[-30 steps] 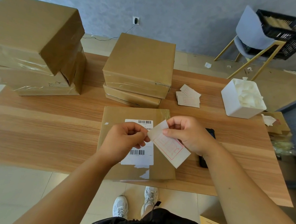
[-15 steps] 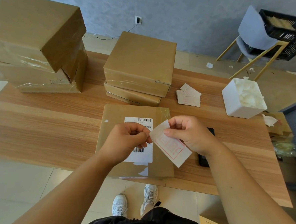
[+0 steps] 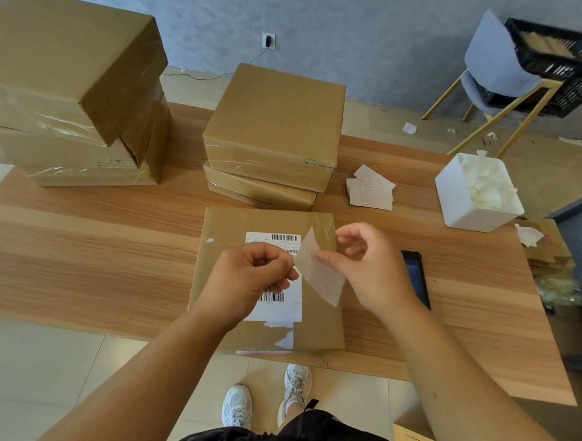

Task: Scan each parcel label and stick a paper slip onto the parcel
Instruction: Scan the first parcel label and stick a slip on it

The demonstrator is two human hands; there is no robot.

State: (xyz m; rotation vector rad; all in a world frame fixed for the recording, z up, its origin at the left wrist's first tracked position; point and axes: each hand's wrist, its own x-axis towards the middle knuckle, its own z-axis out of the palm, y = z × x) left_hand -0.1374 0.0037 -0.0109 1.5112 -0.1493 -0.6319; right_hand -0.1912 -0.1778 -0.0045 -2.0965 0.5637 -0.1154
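Two hands: left hand (image 3: pixel 248 279) and right hand (image 3: pixel 368 266) both pinched on paper slip (image 3: pixel 318 273) – backing being peeled.
Next: slip to be pressed onto parcel (image 3: pixel 228 226) – clear of label (image 3: pixel 277 308).

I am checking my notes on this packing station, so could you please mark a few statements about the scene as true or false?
1. Both hands hold a paper slip above the parcel. True: the left hand and right hand pinch the paper slip over the flat parcel.
2. The parcel in front of the person has no label. False: a white barcode label lies on its top.
3. A black phone lies on the table to the right of the parcel. True: the phone lies behind the right hand.
4. The white bin is empty. False: the white bin holds white paper scraps.
5. The spare slips lie on the floor. False: the pile of slips is on the table.
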